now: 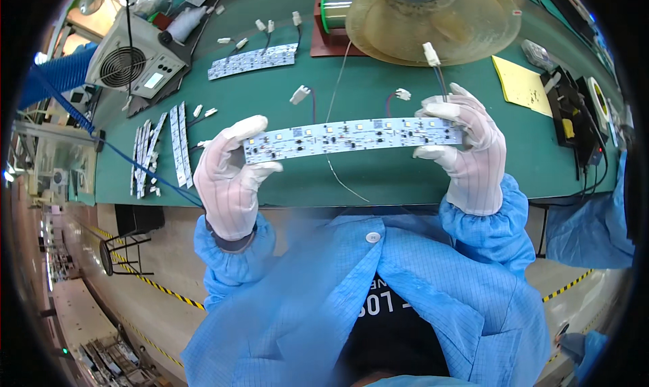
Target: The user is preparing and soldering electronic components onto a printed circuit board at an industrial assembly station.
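A long white circuit strip [351, 137] with small light chips and dark parts is held level above the green bench mat [378, 177]. My left hand [232, 176], in a white glove, pinches its left end between thumb and fingers. My right hand [468, 149], also gloved, grips its right end. A thin dark wire with a white plug [431, 54] rises from the strip's right end past my right fingers. Blue smock sleeves cover both forearms.
A stack of white strips [159, 154] lies at the left. Another strip [251, 60] and loose white plugs [300, 94] lie farther back. A grey fan unit [135, 66], a solder spool [336, 12], a round yellowish disc [433, 18], a yellow pad [522, 84] and a black fixture [571, 120] ring the bench.
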A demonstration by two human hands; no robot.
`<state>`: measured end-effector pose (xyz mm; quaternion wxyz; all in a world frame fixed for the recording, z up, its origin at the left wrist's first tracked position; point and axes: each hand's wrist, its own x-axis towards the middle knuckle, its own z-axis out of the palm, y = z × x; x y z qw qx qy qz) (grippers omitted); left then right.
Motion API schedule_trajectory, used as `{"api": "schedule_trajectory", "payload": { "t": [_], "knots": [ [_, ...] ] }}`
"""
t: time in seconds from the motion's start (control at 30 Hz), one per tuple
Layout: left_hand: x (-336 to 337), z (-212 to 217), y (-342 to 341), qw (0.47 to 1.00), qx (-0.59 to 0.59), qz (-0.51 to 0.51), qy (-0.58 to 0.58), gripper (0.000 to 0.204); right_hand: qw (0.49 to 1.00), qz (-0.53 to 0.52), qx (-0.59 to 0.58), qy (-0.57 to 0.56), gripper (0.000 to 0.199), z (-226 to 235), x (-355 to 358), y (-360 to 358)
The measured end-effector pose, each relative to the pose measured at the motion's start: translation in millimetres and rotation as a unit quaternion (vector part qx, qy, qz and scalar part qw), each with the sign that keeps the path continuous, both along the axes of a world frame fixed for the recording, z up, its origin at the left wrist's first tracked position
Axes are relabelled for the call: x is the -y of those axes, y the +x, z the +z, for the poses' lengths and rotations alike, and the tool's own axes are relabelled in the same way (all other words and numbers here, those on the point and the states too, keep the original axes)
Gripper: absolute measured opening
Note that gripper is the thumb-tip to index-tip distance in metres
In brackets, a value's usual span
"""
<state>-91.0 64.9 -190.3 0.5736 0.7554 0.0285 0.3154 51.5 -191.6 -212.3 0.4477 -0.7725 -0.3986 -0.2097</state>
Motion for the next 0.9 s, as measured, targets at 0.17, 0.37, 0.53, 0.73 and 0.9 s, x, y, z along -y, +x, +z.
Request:
{"api": "schedule_trajectory", "payload": {
  "t": [0.17, 0.37, 0.53, 0.73, 0.9],
  "knots": [
    [-3, 3, 1, 0.999, -0.021, -0.019, 0.017, 0.044, 1.0, 0.016, -0.002, -0.004, 0.054, -5, 6, 3],
    [-3, 1, 4, 0.998, -0.059, -0.023, 0.016, 0.025, 0.998, 0.027, -0.06, 0.0, 0.053, -3, 8, 0],
    [-7, 4, 2, 0.994, -0.064, -0.01, 0.085, 0.023, 0.996, 0.035, -0.083, -0.009, 0.052, -1, 5, -2],
    [-10, 10, -6, 0.948, -0.109, -0.178, -0.24, 0.031, 0.997, 0.027, -0.068, -0.005, 0.063, 3, -2, -7],
    [-46, 30, -2, 0.993, -0.076, 0.002, -0.087, 0.035, 0.996, 0.038, -0.073, 0.038, 0.077, 1, -14, -15]
  ]
}}
